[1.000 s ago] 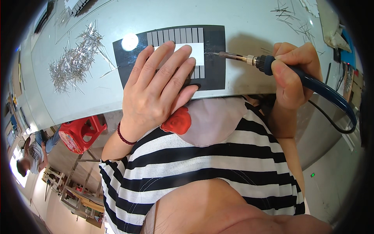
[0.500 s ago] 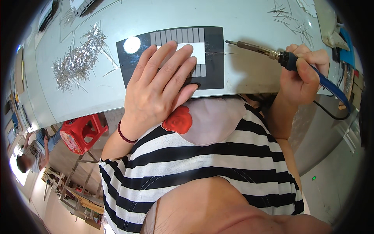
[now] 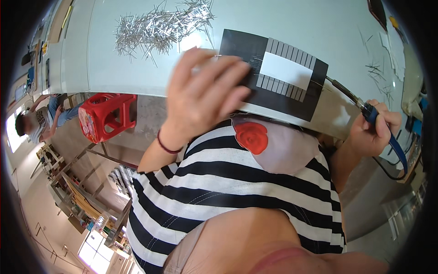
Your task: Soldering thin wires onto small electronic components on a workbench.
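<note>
1. Head view, left hand (image 3: 205, 98): lifted over the near edge of the pale grey worktable (image 3: 137, 64), fingers spread open and slightly curled, gripping nothing. Fingertips overlapped the left end of the black rectangular plate with grey ribbed strips and a white centre panel (image 3: 278, 75); contact could not be confirmed, the hand was motion-blurred.
2. Plate sat flat at the table's near edge, directly in front of the person, probably so both hands could reach it.
3. Right hand (image 3: 372, 132): fingers wrapped closed around the blue-handled soldering iron (image 3: 365, 109). Metal tip pointed left at the plate's right edge, close to it or touching; a pen-like side grip, likely for tip control. Dark cable looped down behind the hand.
4. Surroundings: heap of thin silver metal pins (image 3: 159, 25) on the table beyond the left hand, well apart from the plate; a few loose pins (image 3: 378, 68) at right.
5. Red plastic stool (image 3: 107, 116) stood on the floor below left; another person (image 3: 36, 121) sat further left.
6. Obstruction: left hand hid the plate's left portion.
</note>
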Available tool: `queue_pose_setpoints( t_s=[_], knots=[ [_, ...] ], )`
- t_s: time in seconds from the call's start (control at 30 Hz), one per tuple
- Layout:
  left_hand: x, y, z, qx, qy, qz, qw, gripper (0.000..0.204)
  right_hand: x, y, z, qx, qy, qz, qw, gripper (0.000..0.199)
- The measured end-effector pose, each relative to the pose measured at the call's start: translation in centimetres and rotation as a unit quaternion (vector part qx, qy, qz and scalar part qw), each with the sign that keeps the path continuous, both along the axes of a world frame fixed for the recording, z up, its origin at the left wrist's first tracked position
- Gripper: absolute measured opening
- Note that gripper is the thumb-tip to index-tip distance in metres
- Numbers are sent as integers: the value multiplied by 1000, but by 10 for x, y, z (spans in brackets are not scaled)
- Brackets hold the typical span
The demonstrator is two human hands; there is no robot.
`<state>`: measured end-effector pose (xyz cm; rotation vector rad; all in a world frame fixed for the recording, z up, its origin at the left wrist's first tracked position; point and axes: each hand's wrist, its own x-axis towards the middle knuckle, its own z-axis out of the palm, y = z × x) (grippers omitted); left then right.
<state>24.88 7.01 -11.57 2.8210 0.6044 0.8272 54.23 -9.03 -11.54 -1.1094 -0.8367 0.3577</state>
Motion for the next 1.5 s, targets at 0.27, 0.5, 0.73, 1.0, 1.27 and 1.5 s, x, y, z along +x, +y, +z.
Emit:
queue_pose_setpoints(
  t_s=[0.27, 0.5, 0.73, 1.0, 1.27, 1.5],
  knots=[
    [-21, 2, -6, 13, 41, 49, 998, 35, -8, 16, 10, 4, 3, 54, 999, 6],
    [18, -2, -4, 7, 34, 8, 999, 44, -22, 24, 23, -22, -9, 87, 996, 6],
    [16, 0, 0, -7, 80, 15, 997, 46, -36, 35, 19, -30, -40, 79, 996, 6],
    [15, -1, -3, -20, 34, 23, 999, 46, -37, 37, 16, -34, -47, 122, 991, 13],
    [14, -3, -7, -40, 38, 15, 998, 45, -44, 34, 11, -73, -28, 108, 991, 13],
    [20, -3, 6, -29, 38, 20, 999, 44, -39, 34, 21, -72, -31, 106, 991, 15]
  ],
)
